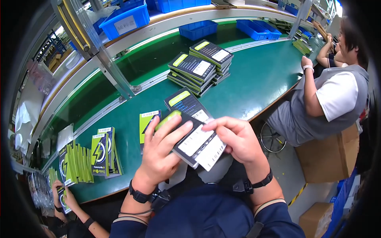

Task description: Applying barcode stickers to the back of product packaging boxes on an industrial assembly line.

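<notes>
A flat black box [183, 139] with a green patch and white label is held above the table's near edge. My left hand [160, 152] grips its left side, fingers across the top. My right hand [235, 137] is closed at its right end, index finger and thumb at the edge, the other fingers partly hidden. A white barcoded flap or strip [212, 156] juts from the box's lower right; whether it is attached cannot be made out. Just beyond my hands lies another black box [186, 101]. A green-and-black box [146, 125] lies left of it, partly behind my left hand.
Stacks of black boxes [194, 67] stand farther back on the green table [254, 71]. Green-edged boxes [79, 162] stand in a row at left, beside a co-worker's hands [63, 194]. Another person [325, 91] sits at right. Blue bins [198, 29] line the back.
</notes>
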`<state>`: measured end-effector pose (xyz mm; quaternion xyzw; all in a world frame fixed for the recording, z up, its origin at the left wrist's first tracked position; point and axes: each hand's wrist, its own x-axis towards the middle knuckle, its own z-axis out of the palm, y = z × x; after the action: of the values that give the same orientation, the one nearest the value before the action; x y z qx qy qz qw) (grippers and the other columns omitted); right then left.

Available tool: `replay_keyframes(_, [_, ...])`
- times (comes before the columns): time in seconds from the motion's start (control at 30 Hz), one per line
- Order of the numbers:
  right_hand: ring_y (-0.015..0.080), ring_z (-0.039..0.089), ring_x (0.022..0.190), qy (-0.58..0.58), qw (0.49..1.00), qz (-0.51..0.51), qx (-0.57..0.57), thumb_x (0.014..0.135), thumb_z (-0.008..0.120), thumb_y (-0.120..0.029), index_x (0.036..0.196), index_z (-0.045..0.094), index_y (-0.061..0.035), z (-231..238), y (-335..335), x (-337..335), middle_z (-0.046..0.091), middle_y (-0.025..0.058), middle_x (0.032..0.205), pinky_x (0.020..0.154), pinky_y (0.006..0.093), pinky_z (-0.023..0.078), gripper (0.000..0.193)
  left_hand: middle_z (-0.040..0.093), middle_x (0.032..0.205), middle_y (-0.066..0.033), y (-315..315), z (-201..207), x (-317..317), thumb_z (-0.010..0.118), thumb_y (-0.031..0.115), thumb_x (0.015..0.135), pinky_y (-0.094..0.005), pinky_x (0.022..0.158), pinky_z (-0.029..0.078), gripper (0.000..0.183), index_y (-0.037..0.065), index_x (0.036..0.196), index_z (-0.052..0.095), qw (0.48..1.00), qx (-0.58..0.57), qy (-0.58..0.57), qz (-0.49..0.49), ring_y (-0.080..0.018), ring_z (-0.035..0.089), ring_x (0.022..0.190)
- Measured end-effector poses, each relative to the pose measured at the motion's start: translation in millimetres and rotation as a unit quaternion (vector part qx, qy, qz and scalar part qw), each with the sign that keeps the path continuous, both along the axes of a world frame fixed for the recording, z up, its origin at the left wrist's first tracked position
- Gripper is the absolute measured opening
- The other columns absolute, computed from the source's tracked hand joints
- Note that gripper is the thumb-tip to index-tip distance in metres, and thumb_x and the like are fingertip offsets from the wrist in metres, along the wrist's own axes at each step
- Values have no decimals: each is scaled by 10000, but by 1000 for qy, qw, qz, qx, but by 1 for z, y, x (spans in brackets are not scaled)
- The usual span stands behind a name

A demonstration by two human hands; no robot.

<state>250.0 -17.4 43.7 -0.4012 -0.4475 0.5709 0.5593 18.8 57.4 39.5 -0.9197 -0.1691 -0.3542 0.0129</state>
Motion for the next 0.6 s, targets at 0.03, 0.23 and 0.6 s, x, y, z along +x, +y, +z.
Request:
replay_keyframes(0.03, [25, 466, 649, 27, 998, 15, 53, 988, 676, -248, 1206, 725, -62, 1, -5, -1, 630, -37, 868, 569, 189, 361, 291, 689, 1255, -103, -5, 7, -2, 736, 129, 722, -524, 1084, 415, 234, 129, 953, 773, 1000, -9, -25, -6, -332, 635, 1218])
replay_keyframes(0.23, [116, 533, 813, -130, 952, -14, 278, 804, 834, -142, 1253, 724, -94, 2, 12, -9, 635, 20, 940, 689, 298, 440, 465, 724, 1046, -139, -26, 15, -2, 833, 72, 753, -321, 746, 574, 251, 114, 998, 805, 931, -313, -128, -140, -273, 739, 895])
replay_keyframes(0.6, [203, 622, 606, -375, 874, -37, 305, 941, 681, -152, 1191, 723, -88, 14, 9, -22, 618, 72, 707, 568, 308, 495, 261, 726, 998, -106, -27, 0, -15, 789, -5, 820, -299, 796, 556, 140, -3, 959, 776, 805, -554, -165, -132, -193, 716, 911])
